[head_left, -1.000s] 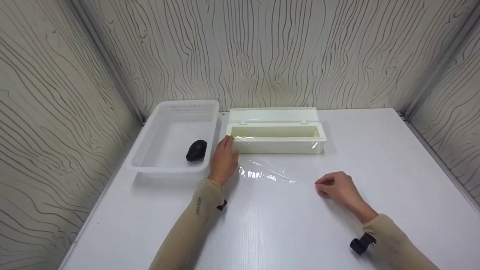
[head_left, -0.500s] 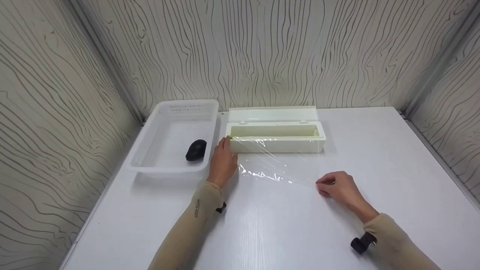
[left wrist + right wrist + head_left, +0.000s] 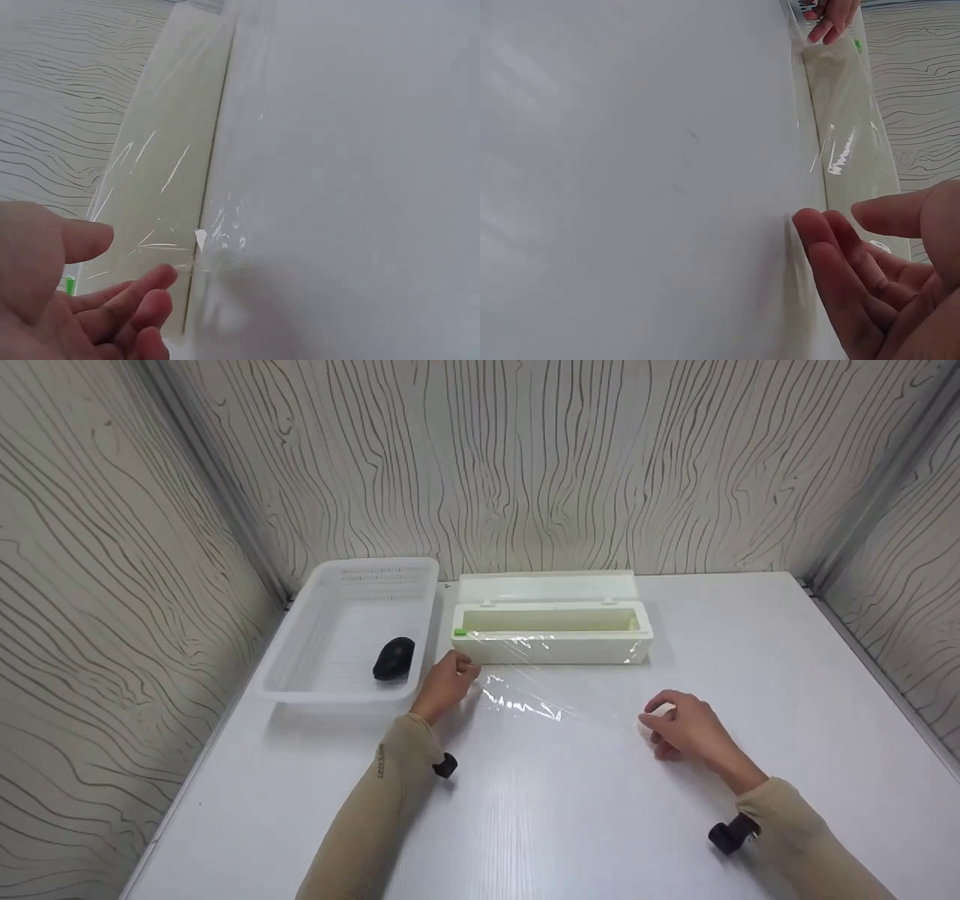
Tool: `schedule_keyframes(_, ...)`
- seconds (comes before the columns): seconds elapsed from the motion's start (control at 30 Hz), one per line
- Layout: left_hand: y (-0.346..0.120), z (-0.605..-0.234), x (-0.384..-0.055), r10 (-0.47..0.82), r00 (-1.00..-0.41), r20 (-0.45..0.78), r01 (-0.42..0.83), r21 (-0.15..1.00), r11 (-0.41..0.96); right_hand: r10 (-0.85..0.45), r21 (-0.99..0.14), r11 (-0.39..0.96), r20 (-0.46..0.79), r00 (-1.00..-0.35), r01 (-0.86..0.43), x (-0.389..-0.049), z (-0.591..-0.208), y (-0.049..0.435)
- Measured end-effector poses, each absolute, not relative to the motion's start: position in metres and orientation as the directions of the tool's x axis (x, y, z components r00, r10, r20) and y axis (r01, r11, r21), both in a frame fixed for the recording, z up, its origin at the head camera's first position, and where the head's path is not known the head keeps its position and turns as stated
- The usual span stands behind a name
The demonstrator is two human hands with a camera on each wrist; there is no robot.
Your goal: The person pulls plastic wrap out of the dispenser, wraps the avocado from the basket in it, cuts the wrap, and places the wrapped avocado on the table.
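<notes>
A white cling film box [image 3: 551, 649] stands near the back wall with its lid [image 3: 547, 586] tipped back. Clear cling film [image 3: 521, 706] drapes over its front edge and lies on the table. A small green slider [image 3: 460, 632] sits at the left end of that edge. My left hand [image 3: 447, 686] is by the box's front left corner, thumb and fingers apart in the left wrist view, holding nothing. Near the film's right side, my right hand [image 3: 688, 729] has its thumb [image 3: 892, 215] apart from its loosely bent fingers, with nothing gripped between them.
Left of the box stands a white plastic basket [image 3: 341, 696] with a dark, egg-shaped object [image 3: 394, 658] in it. Wood-patterned walls [image 3: 555, 465] border the white table [image 3: 525, 825] at the back and sides.
My left hand has come off the box's left end and moved slightly toward me, uncovering the green slider. My right hand has parted its pinch on the film and shifted slightly right.
</notes>
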State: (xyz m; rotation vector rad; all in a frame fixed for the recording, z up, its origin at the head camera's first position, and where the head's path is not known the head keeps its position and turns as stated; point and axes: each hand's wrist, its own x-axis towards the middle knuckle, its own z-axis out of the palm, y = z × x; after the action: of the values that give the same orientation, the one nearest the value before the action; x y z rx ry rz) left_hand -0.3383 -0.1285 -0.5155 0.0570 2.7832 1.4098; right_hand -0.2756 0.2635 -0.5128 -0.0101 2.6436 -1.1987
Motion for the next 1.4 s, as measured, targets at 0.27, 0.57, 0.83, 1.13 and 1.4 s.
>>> schedule_keyframes(0.27,-0.132,-0.514,-0.345,0.02,-0.997,-0.072,-0.048,0.824,0.564,-0.075,-0.765,0.642,-0.114,-0.991,0.04,-0.311,-0.497,0.269)
schedule_keyframes(0.57,-0.129,-0.516,-0.349,-0.051,-0.999,0.008,-0.023,0.809,0.588,-0.073,-0.845,0.522,-0.179,-0.981,0.115,-0.34,-0.502,0.258)
schedule_keyframes(0.83,-0.122,-0.514,-0.357,-0.06,-0.993,-0.105,-0.118,0.948,0.297,-0.045,-0.926,0.323,-0.222,-0.974,0.196,-0.359,-0.504,0.249)
schedule_keyframes(1.13,-0.12,-0.514,-0.36,-0.023,-0.988,-0.15,-0.151,0.982,0.115,-0.039,-0.97,0.165,-0.186,-0.982,0.177,-0.364,-0.51,0.247)
schedule_keyframes(1.4,-0.121,-0.507,-0.361,0.008,-0.986,-0.168,-0.167,0.984,0.056,-0.043,-0.977,0.149,-0.162,-0.986,0.154,-0.363,-0.504,0.248)
